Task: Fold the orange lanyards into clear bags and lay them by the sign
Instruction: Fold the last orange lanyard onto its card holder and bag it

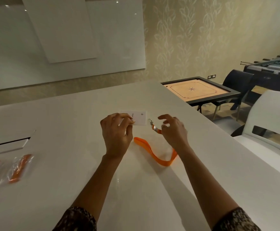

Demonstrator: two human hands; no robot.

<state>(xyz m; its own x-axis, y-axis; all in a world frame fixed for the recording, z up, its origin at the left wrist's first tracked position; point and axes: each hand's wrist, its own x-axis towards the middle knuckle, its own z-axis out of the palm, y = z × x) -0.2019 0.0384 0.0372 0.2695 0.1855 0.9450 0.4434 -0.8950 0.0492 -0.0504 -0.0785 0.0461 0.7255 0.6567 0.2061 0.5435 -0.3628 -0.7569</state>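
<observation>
As things lie now, the job looks partly done. At the lower left of the frame two bagged lanyards (20, 169) lie side by side on the white desk (69, 124), each an orange strap folded inside a crinkled clear bag; the left one is cut off by the frame edge. A third orange lanyard (152, 154) is not yet folded. It trails in a loose curve across the desk at the centre, between the two forearms, with its far end raised towards the right hand (174, 130). That hand appears to pinch the strap just behind the metal clip (151, 121), its upper fingers lifted and spread. The left hand (117, 135) pinches the near edge of a white card (140, 118) just left of the clip, thumb and fingertips closed on it. Card and clip are close but apart, so the card seems to be off the lanyard. I judge this lanyard has yet to be folded, bagged and laid down. No empty bag shows in the frame, and whether the card is the sign the task names I cannot tell. The card carries a small round mark near its upper right and a short line of dark print by the left fingertips, too small to read. No other writing or brand is legible.
</observation>
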